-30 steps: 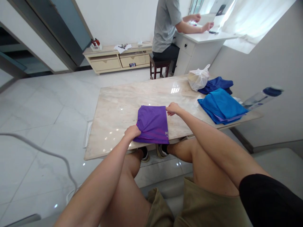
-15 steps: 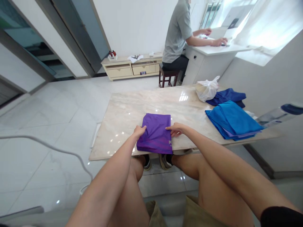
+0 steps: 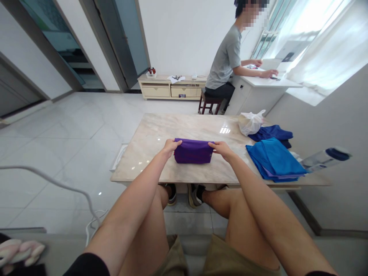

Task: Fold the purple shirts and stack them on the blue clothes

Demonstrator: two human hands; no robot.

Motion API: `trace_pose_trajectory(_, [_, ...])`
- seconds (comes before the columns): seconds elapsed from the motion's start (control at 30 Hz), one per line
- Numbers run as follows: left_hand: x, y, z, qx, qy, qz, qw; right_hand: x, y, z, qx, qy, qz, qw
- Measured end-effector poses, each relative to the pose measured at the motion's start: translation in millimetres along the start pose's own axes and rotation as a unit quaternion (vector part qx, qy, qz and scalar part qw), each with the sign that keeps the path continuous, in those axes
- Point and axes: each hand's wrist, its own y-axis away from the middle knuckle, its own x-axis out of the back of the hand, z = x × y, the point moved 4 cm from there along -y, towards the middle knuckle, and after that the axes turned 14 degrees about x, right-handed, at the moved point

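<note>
Seated at the table (image 3: 149, 165), a person reaches both bare arms forward past its near edge, the left arm (image 3: 136, 195) slanting in from the lower left and the right arm (image 3: 264, 211) from the lower right. The left hand (image 3: 170, 146) and right hand (image 3: 222, 148) face each other between the near and far edges, nearly level and apart, each pinched tight with the thumb uppermost and aimed inward. Below, the legs (image 3: 152, 234) are parted, the shod feet (image 3: 194, 196) by the near edge.
</note>
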Motion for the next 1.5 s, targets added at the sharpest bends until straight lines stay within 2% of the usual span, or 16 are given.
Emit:
trace_pose_trajectory(0.13, [14, 16, 29, -0.122, 0.072, 0.002, 0.99, 26, -1, -23, 0.15, 0.0, 0.126, 0.981])
trace_pose_trajectory(0.23, [29, 25, 39, -0.205, 0.078, 0.054, 0.974, 36, 3, -33, 0.219, 0.043, 0.2, 0.954])
trace_pose_trajectory(0.3, [36, 29, 42, -0.237, 0.064, 0.078, 0.966, 36, 4, -35, 0.261, 0.029, 0.202, 0.944])
trace_pose_trajectory(0.37, [38, 30, 42, -0.246, 0.068, 0.051, 0.966, 34, 3, -34, 0.271, 0.004, 0.177, 0.946])
trace_pose_trajectory(0.47, [34, 26, 38, -0.217, 0.084, -0.001, 0.973, 30, -2, -25, 0.222, -0.009, 0.159, 0.962])
trace_pose_trajectory(0.6, [31, 14, 28, -0.191, 0.059, 0.043, 0.979, 19, -13, -7, 0.146, 0.005, 0.149, 0.978])
trace_pose_trajectory(0.7, [33, 4, 16, -0.132, -0.074, 0.127, 0.98, 8, -20, 13, 0.062, 0.065, 0.119, 0.989])
trace_pose_trajectory(0.77, [31, 2, 9, -0.12, -0.209, 0.16, 0.957, 3, -24, 29, 0.005, 0.134, 0.098, 0.986])
trace_pose_trajectory(0.8, [28, 3, 7, -0.128, -0.275, 0.153, 0.941, 1, -26, 36, -0.017, 0.164, 0.09, 0.982])
trace_pose_trajectory(0.87, [16, 7, 1, -0.153, -0.37, 0.1, 0.911, -2, -29, 49, -0.048, 0.197, 0.072, 0.976])
trace_pose_trajectory(0.97, [-6, 18, -11, -0.171, -0.427, -0.004, 0.888, -11, -34, 65, -0.09, 0.205, 0.03, 0.974])
trace_pose_trajectory(1.07, [-23, 25, -24, -0.151, -0.468, -0.086, 0.867, -22, -36, 74, -0.128, 0.193, 0.002, 0.973])
trace_pose_trajectory(1.2, [-31, 29, -33, -0.108, -0.541, -0.167, 0.817, -35, -33, 79, -0.18, 0.159, -0.024, 0.97])
trace_pose_trajectory(1.37, [-31, 36, -29, -0.108, -0.617, -0.201, 0.753, -44, -26, 75, -0.219, 0.096, -0.042, 0.97])
trace_pose_trajectory(1.5, [-29, 47, -26, -0.112, -0.648, -0.198, 0.727, -50, -21, 65, -0.207, 0.06, -0.057, 0.975])
